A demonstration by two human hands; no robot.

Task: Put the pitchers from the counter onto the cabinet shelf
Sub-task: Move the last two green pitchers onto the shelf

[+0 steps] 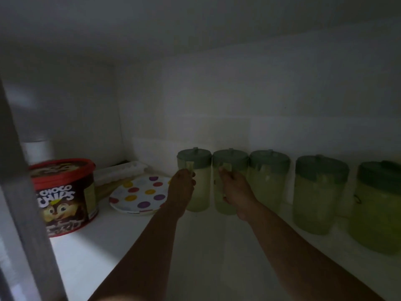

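Several pale green translucent pitchers with darker green lids stand in a row along the back of the white cabinet shelf (134,253). My left hand (181,187) grips the handle of the leftmost pitcher (200,192). My right hand (235,192) grips the handle of the second pitcher (230,164), which touches the first. Both stand upright on the shelf. To the right stand a third pitcher (268,181), a fourth pitcher (319,196) and a fifth pitcher (377,209), cut off by the right edge.
A red-rimmed Choco Chips tub (65,196) stands at the left front. A white plate with coloured dots (141,194) lies left of the pitchers, a white flat container (121,170) behind it. The cabinet frame (21,203) crosses the left edge.
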